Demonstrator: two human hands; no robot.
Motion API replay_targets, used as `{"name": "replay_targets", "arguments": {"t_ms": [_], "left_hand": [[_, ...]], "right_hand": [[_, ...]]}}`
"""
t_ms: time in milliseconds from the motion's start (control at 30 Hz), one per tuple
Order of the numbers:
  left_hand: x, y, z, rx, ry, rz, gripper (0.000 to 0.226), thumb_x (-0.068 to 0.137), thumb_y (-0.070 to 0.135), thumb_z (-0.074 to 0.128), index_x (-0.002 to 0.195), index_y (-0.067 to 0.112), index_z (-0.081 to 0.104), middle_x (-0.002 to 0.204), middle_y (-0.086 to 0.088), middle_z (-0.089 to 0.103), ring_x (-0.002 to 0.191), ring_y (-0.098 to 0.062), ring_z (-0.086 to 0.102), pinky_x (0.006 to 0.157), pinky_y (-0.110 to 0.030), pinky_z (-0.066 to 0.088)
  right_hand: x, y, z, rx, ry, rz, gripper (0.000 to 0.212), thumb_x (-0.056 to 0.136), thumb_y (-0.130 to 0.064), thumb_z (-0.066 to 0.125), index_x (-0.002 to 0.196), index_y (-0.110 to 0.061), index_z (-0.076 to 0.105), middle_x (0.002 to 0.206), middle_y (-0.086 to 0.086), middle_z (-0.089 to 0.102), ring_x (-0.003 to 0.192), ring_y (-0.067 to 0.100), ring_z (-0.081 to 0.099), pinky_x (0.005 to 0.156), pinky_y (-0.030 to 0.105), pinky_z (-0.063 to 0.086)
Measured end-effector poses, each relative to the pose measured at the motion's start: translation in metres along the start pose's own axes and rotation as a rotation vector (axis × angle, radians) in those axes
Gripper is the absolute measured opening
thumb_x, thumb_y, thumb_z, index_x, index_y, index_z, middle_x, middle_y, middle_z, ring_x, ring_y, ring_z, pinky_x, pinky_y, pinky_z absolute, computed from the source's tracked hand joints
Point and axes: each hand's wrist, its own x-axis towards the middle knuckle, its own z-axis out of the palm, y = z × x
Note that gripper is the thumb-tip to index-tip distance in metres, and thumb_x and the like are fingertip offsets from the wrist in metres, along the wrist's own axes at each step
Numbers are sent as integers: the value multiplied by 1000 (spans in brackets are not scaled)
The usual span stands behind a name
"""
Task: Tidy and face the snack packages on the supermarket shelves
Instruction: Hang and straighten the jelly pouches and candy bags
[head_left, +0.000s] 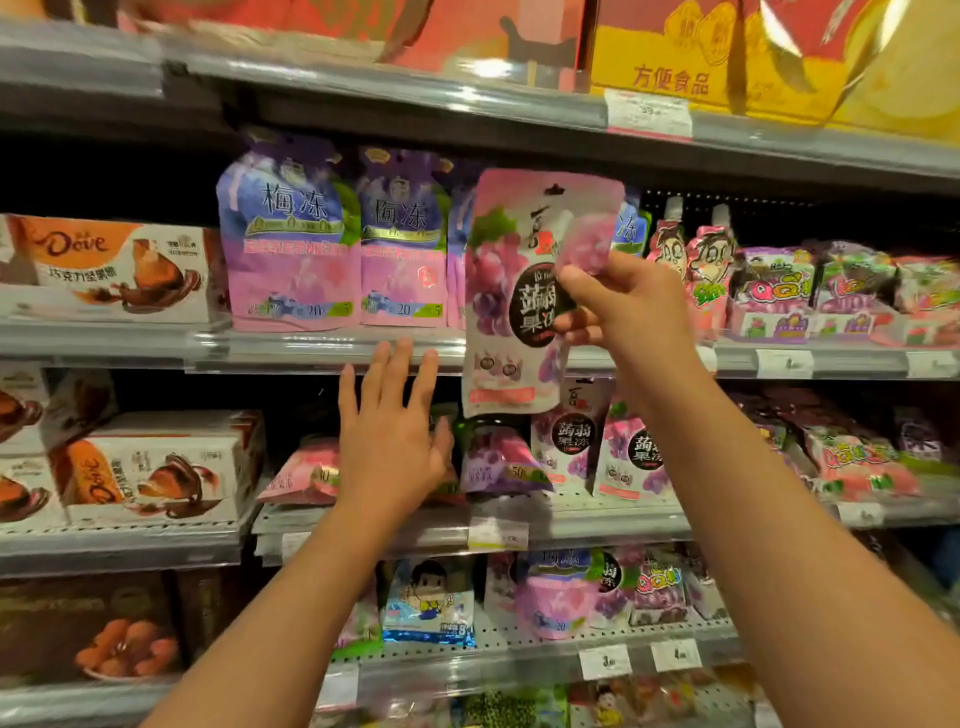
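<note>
The right hand (618, 306) grips a pink grape jelly pouch (511, 296) by its right edge, thumb on the front and fingers behind, holding it upright in the centre of the frame, in front of the middle shelf edge (322, 348). The pouch hangs clear of the shelf, its lower end overlapping the tier below in the view. The left hand (392, 436) is released, fingers spread and pointing up, holding nothing; it sits at centre left over the lower shelf (597, 519), its palm toward the pink packets (306, 473) lying flat there. Contact with those packets cannot be told.

On the middle shelf, left of the held pouch, two purple-and-pink plum jelly pouches (291, 239) stand upright and face forward, side by side and touching. Further left stands an orange-and-white Dove chocolate box (119, 270). To the right of the held pouch are spouted cartoon pouches (696, 265) and then boxed QQ sweets (774, 291).

On the lower shelf, below the held pouch, matching grape jelly pouches (571, 441) stand upright just beside each other. More Dove boxes (156, 467) are stacked at lower left. A yellow carton (727, 62) sits on the top shelf at upper right.
</note>
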Motion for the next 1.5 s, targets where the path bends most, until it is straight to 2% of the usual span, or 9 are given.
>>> {"name": "replay_targets", "arguments": {"t_ms": [167,367,600,767,867,1000,1133,1267,1500], "left_hand": [[-5,2,-3,-63,-3,-7,67,94,35,55,154,15,35,165,-14,19,153,-36,14,122,-60,11],[-80,37,27,-416,87,-74,42,89,24,53,129,11,60,145,-11,48,137,-35,41,114,-54,32],[-222,108,92,-668,-290,-153,27,91,18,49,105,18,71,109,6,64,99,-15,61,83,-37,54],[-208,136,144,-718,-574,-397,34,98,16,54,130,24,61,122,7,61,86,-2,58,70,-9,40],[-181,154,175,-753,-588,-621,47,99,20,56,145,21,48,125,9,53,102,-9,54,84,-23,43],[-160,171,203,-789,-442,-1010,19,94,8,48,111,11,55,85,0,60,78,-25,57,62,-27,39],[-157,181,217,-771,-343,-1177,13,92,5,52,103,10,57,74,-1,57,69,-22,53,57,-23,38],[-157,180,224,-821,-338,-1196,12,90,16,68,99,12,60,81,-1,64,71,-17,58,69,-32,47],[-174,166,197,-931,-392,-920,5,94,21,69,89,20,70,78,-10,68,70,-22,64,64,-40,53]], "right_hand": [[-80,47,-61,-128,40,153,5,94,-11,70,90,-10,73,73,5,71,58,22,67,51,26,53],[-171,122,-117,-209,195,379,5,92,-12,72,90,-14,76,75,11,75,58,20,70,52,23,55],[-245,199,-150,-306,211,576,17,91,-12,73,104,-2,74,79,7,77,65,28,74,63,46,62],[-253,228,-187,-362,175,632,6,91,-16,73,87,-12,77,70,5,75,62,23,74,58,37,59],[-248,245,-209,-377,184,661,13,92,-15,73,79,-15,75,65,4,73,59,23,73,50,28,54],[-244,265,-235,-316,186,686,11,90,-13,74,81,-20,76,66,7,74,60,27,72,53,37,58],[-239,282,-254,-276,143,712,10,89,-11,75,84,-18,77,66,10,73,60,29,72,53,35,59],[-234,295,-263,-278,102,727,7,90,-16,74,90,-22,77,68,7,74,62,25,72,57,35,58],[-232,307,-257,-239,120,731,7,90,-19,73,94,-24,76,69,8,75,65,27,74,62,39,60]]}}
